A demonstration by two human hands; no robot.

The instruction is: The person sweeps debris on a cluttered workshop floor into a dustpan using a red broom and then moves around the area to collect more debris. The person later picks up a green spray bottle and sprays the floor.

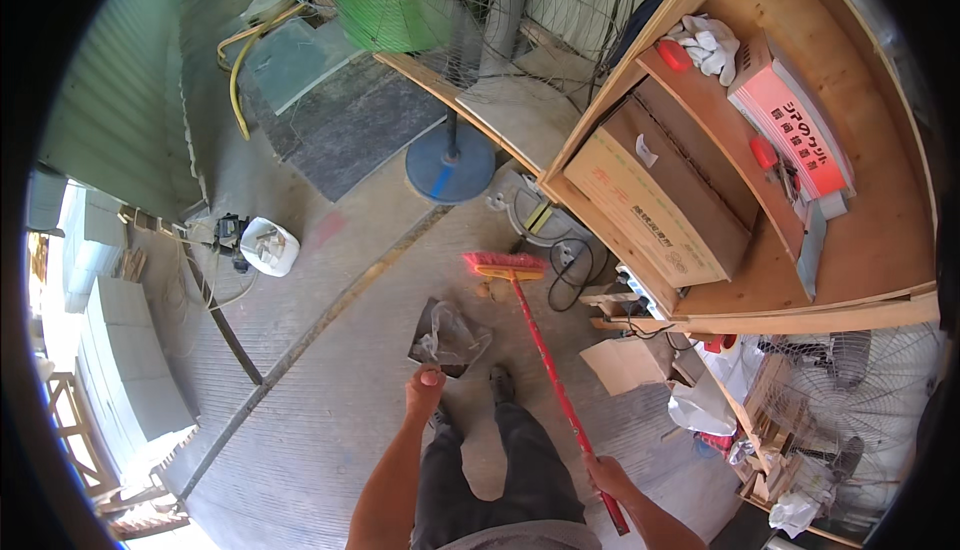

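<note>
My left hand (pixel 425 382) is closed in a fist at the near end of a dark dustpan (pixel 428 322), in front of my feet. The grip itself is hidden in the fist. Crumpled clear plastic (pixel 458 338) lies in the pan and sticks out over its right side. In my right hand (pixel 607 473) is the lower end of a broom's red handle (pixel 553 375), fingers wrapped round it. The shaft slants away to the broom head (pixel 505 268), which has red bristles and an orange-yellow base. A small tan object (pixel 493 292) lies just on the near side of that head.
A wooden shelf (pixel 715 320) with cardboard boxes stands at the right. Farther off are a green fan on a round blue base (pixel 450 172) and a machine with a black cable (pixel 540 215). A white bucket (pixel 270 247) stands left. Stacked pale blocks (pixel 135 350) line the far left.
</note>
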